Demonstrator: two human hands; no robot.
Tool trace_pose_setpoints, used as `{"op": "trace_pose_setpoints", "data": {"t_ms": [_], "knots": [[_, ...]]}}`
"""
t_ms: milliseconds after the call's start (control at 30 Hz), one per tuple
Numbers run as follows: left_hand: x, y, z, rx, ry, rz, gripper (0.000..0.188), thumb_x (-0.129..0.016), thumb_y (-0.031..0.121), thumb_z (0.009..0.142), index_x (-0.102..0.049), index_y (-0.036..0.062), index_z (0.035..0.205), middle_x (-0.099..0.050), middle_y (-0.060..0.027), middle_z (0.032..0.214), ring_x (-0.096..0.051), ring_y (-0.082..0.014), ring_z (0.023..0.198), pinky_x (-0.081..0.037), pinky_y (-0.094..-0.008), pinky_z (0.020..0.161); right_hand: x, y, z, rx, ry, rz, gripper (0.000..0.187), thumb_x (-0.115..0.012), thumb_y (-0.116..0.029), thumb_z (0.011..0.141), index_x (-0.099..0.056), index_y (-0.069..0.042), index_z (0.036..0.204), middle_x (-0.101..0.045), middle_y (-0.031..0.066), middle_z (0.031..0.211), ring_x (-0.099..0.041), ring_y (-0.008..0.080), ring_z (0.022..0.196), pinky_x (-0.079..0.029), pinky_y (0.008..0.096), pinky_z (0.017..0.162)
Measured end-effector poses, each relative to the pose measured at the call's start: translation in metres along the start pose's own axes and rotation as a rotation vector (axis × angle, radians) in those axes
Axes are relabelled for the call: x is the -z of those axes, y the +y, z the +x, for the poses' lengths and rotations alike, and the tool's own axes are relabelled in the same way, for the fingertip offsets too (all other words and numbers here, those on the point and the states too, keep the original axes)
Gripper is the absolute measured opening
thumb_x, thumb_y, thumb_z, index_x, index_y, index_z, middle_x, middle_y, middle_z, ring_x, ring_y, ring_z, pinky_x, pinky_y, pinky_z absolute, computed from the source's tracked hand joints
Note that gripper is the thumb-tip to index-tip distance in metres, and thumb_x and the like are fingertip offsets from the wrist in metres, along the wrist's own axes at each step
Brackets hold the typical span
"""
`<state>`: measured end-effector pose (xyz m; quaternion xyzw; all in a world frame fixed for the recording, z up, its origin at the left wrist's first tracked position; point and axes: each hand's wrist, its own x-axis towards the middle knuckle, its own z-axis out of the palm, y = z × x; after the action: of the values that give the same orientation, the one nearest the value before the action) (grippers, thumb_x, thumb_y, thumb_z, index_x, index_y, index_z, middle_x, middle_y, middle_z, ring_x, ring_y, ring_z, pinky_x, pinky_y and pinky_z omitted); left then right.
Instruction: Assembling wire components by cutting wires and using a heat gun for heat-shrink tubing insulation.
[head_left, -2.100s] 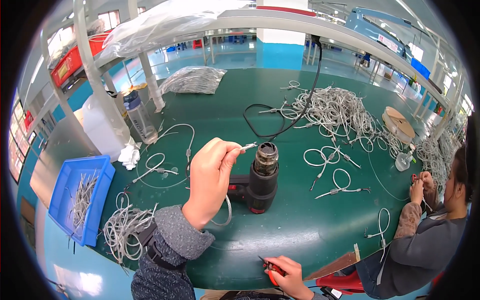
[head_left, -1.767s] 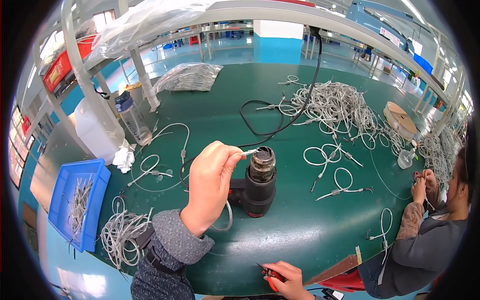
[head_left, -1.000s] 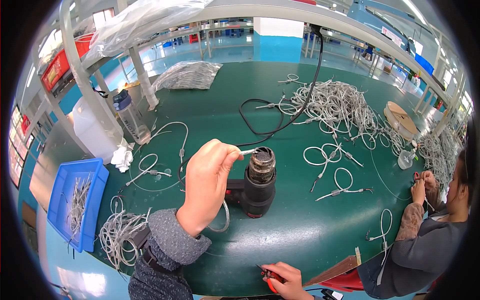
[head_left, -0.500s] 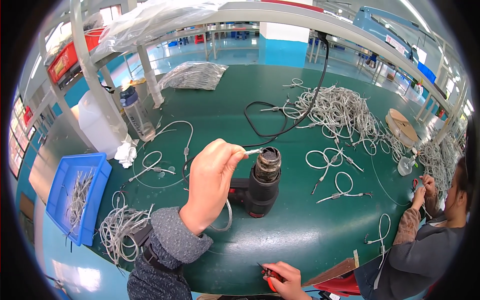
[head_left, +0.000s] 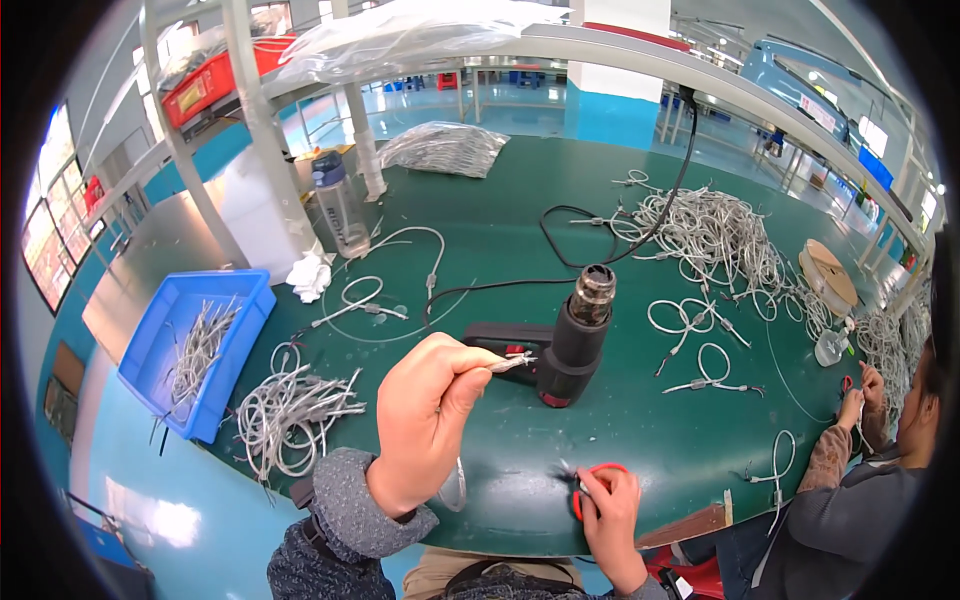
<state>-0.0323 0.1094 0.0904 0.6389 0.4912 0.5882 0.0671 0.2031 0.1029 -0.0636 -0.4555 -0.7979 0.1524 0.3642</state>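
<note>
My left hand (head_left: pixel 428 405) pinches a clear-jacketed grey cable (head_left: pixel 516 362) near its end, and a short frayed tip sticks out to the right. Lower down, a loop of cable shows beside my wrist. Just beyond the tip a black heat gun (head_left: pixel 572 350) stands on the table, its metal nozzle upward and its handle to the left. At the near edge my right hand (head_left: pixel 612 508) is closed around small red-handled cutters (head_left: pixel 578 500). Their handles are spread, and the jaws, partly blurred, point up and left.
Left lies a coil of cables (head_left: pixel 290 415) beside a blue tray (head_left: pixel 258 300) of short cables. A water bottle (head_left: pixel 343 215) stands behind. Far right are a large cable heap (head_left: pixel 715 235) and a spool (head_left: pixel 828 275). A co-worker (head_left: pixel 860 500) sits at right.
My left hand has brought the cable end down from beside the nozzle, toward me. My right hand has come up and further over the table with the cutters. The view has shifted left.
</note>
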Motion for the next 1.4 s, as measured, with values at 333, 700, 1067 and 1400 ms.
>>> {"op": "trace_pose_setpoints", "data": {"t_ms": [333,700,1067,1400], "knots": [[0.020,0.019,-0.027,-0.131,0.067,0.092,0.012,-0.065,0.000,0.077,-0.063,0.0003,0.089,-0.059,-0.0075,0.075,-0.054,-0.0204,0.066,-0.043,-0.0285,0.057,-0.005,-0.005,-0.002,-0.009,-0.031,-0.037,0.032,-0.064,-0.001,0.068,-0.065,-0.009,0.099,-0.056,0.0084,0.097,-0.049,0.0285,0.095,-0.036,0.0401,0.081],[0.096,-0.038,-0.043,0.005,0.165,0.813,0.006,-0.054,0.001,0.085,-0.059,-0.0010,0.089,-0.054,-0.0115,0.079,-0.051,-0.0232,0.071,-0.041,-0.0311,0.066,-0.011,0.006,-0.003,-0.047,0.057,0.014,0.029,-0.065,-0.003,0.068,-0.064,-0.008,0.097,-0.056,0.0068,0.098,-0.048,0.0272,0.098,-0.037,0.0382,0.084],[0.136,-0.128,-0.092,0.083,-0.104,1.040,0.020,-0.058,0.004,0.083,-0.059,-0.0001,0.102,-0.058,-0.0155,0.097,-0.054,-0.0316,0.095,-0.041,-0.0367,0.087,0.028,0.029,0.020,0.034,-0.045,-0.235,0.036,-0.062,0.000,0.068,-0.059,-0.007,0.104,-0.052,0.0150,0.107,-0.048,0.0317,0.101,-0.042,0.0423,0.085],[0.054,0.013,-0.089,0.093,-0.292,0.538,0.029,-0.060,0.000,0.077,-0.060,0.0019,0.106,-0.057,-0.0145,0.107,-0.051,-0.0315,0.107,-0.037,-0.0381,0.095,0.070,0.184,0.126,-0.179,-0.162,-0.771,0.022,-0.052,-0.003,0.079,-0.053,-0.004,0.101,-0.054,0.0165,0.088,-0.060,0.0354,0.073,-0.050,0.0421,0.061]]}}
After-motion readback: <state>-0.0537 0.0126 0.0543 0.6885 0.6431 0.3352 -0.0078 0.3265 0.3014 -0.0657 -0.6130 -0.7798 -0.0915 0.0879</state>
